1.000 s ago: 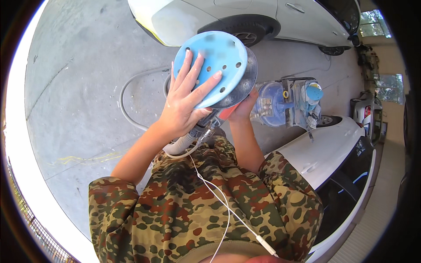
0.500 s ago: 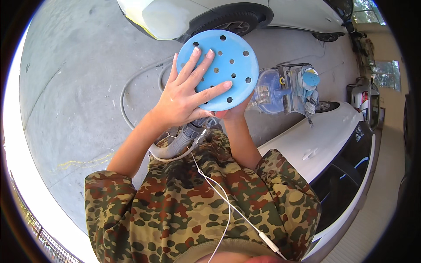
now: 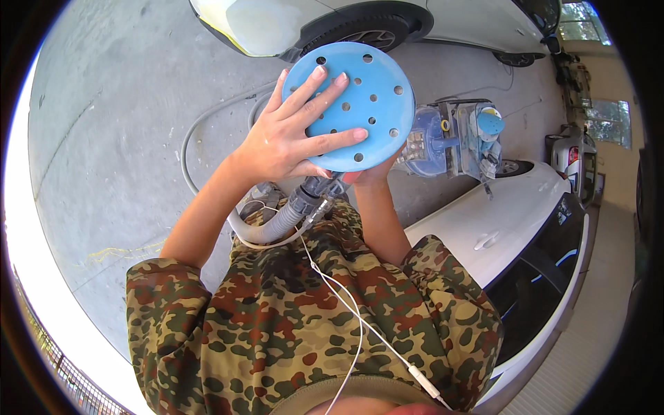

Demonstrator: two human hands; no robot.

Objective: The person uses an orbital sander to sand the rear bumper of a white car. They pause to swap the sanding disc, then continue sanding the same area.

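A round light-blue sanding disc (image 3: 384, 104), pierced with several holes, faces up on a hose-fed sander. My left hand (image 3: 287, 142) lies on the disc's left half with its fingers spread flat across the surface. From below, my right hand (image 3: 373, 171) supports the sander; the disc hides most of its fingers and the machine's body. A grey ribbed hose (image 3: 280, 225) and a thinner air line with a metal coupling (image 3: 321, 211) run from the sander down in front of my camouflage shirt.
Beyond the disc stands a white car (image 3: 270, 31); a second white car (image 3: 477, 221) is close on my right. A dusty blue wheeled vacuum unit (image 3: 432, 145) sits between them. Grey hose (image 3: 187, 155) loops over the concrete floor. A white earphone cord (image 3: 339, 287) hangs down my chest.
The disc has turned slightly clockwise and shifted a little away from me. My left hand has moved with it, its fingers still spread, and my left forearm has swung slightly outward.
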